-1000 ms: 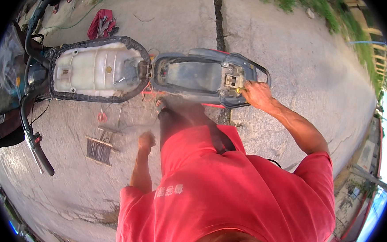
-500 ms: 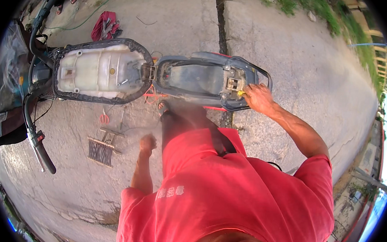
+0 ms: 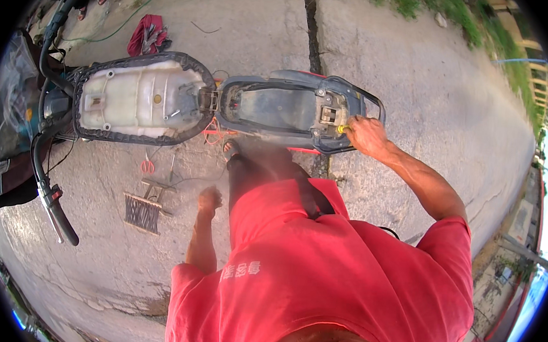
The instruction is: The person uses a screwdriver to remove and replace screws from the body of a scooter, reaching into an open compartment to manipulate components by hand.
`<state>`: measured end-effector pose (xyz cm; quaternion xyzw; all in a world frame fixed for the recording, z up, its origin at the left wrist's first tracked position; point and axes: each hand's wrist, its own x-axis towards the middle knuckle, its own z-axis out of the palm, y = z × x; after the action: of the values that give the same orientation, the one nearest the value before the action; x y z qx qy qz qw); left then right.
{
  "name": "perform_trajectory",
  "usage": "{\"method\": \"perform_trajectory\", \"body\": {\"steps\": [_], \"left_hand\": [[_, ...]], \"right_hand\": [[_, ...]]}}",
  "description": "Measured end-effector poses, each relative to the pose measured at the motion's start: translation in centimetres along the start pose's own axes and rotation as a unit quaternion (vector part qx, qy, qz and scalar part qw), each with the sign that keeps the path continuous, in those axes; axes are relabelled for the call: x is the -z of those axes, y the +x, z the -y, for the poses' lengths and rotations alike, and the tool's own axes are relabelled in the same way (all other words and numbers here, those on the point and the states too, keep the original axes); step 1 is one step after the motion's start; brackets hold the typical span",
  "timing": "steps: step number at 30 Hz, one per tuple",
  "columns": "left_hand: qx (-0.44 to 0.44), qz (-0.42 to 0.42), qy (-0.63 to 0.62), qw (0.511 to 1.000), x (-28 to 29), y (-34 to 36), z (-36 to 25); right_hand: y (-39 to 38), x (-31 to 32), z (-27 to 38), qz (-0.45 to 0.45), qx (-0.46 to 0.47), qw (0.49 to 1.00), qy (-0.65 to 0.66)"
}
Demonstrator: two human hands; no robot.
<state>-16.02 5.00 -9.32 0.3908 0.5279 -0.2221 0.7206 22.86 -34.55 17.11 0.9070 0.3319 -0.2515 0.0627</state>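
Observation:
My right hand [image 3: 365,136] is closed around a small yellow thing [image 3: 342,129], perhaps a tool handle; most of it is hidden in my fingers. It sits at the rear of an under-seat compartment [image 3: 278,107] of a scooter or motorbike, beside a metal latch [image 3: 328,115]. Hinged forward, the seat [image 3: 141,98] shows its pale plastic underside and black rim. A small metal piece lies on that underside. My left hand [image 3: 209,199] is a loose fist held low in front of my left side, touching none of the bike. Whether anything is inside it I cannot make out.
Handlebars [image 3: 64,218] stick out at the left. On the concrete lie red-handled scissors [image 3: 147,164], a thin screwdriver-like tool [image 3: 172,167] and a wooden frame wound with dark cord [image 3: 143,213]. A red cloth [image 3: 147,36] lies beyond the seat. The grab rail [image 3: 377,108] curves behind the compartment.
My right hand and the yellow thing have shifted very slightly beside the latch. The left fist stays almost where it was, a touch nearer the top of the view.

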Motion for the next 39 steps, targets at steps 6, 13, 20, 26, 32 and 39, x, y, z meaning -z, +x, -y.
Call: {"method": "perform_trajectory", "body": {"steps": [6, 13, 20, 26, 32, 39], "left_hand": [[-0.042, 0.024, 0.162, 0.986, 0.1, 0.0, 0.2], [-0.015, 0.016, 0.035, 0.999, 0.1, -0.4, 0.2], [-0.001, 0.006, -0.039, 0.999, 1.1, 1.2, 2.3], [-0.068, 0.041, 0.044, 0.996, 0.9, 2.2, 2.5], [-0.034, 0.015, 0.027, 0.999, -0.2, 0.1, 0.6], [-0.216, -0.024, 0.192, 0.957, 3.6, 5.4, 9.0]], "right_hand": [[0.5, 0.2, -0.2, -0.109, 0.184, 0.977, -0.012], [3.0, 3.2, 1.5, 0.128, -0.113, 0.985, 0.002], [2.5, 1.5, -0.2, 0.056, 0.139, 0.983, -0.103], [2.4, 1.4, 0.2, 0.001, 0.159, 0.983, -0.091], [5.0, 2.6, 1.2, 0.301, -0.251, 0.897, 0.206], [5.6, 1.5, 2.1, 0.326, -0.186, 0.919, 0.12]]}}
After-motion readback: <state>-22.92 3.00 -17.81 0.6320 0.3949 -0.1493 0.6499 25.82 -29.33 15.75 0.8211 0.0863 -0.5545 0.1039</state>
